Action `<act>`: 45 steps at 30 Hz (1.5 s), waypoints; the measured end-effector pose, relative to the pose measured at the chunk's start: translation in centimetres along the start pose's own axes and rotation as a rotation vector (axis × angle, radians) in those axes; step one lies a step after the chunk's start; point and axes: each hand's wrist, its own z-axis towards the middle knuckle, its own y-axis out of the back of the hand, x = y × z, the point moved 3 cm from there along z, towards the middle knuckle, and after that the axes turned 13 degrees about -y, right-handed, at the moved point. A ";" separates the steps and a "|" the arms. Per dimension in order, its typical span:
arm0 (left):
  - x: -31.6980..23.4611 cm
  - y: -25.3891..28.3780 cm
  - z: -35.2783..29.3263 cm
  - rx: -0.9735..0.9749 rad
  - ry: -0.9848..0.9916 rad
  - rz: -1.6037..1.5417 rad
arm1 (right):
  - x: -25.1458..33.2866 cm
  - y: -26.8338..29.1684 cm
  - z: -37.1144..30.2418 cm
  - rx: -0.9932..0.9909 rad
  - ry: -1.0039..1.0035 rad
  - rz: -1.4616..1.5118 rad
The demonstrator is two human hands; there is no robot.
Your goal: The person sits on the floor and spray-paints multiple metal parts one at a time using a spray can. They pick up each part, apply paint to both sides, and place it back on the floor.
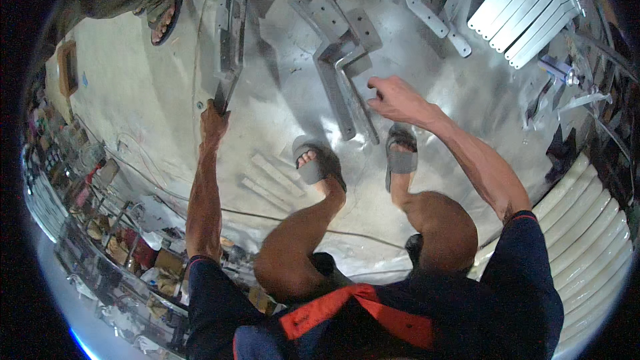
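Observation:
My left hand (214, 123) is closed round the near end of a long grey metal bracket (231, 40) with holes along it. The bracket's far end lies by other metal pieces at the top. My right hand (401, 99) hovers over the floor with its fingers bent, a gap between thumb and forefinger, and nothing visible in it. Just left of it lies a bent metal bracket (333, 87), its long arms pointing toward my feet. A flat plate with holes (362, 29) sits at the bend of that bracket.
Silvery bent bars (527, 10) lie in a row at the upper right, beside more angled brackets (427, 17) and a spray can (559, 69). Another person's sandaled foot (163, 23) is at the upper left. Pale ribbed lengths (587, 233) fill the lower right; clutter lines the left.

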 end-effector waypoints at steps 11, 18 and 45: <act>4.8 -0.2 1.1 -0.095 -0.046 -0.031 | -28.5 19.5 -14.5 -1.839 -0.480 0.374; -0.3 2.4 -0.5 -0.075 0.046 0.057 | -52.0 27.1 -14.7 -1.697 -0.756 0.698; -34.5 -10.5 -6.2 0.280 -0.090 -1.514 | -17.7 5.1 -11.9 -0.447 0.004 1.169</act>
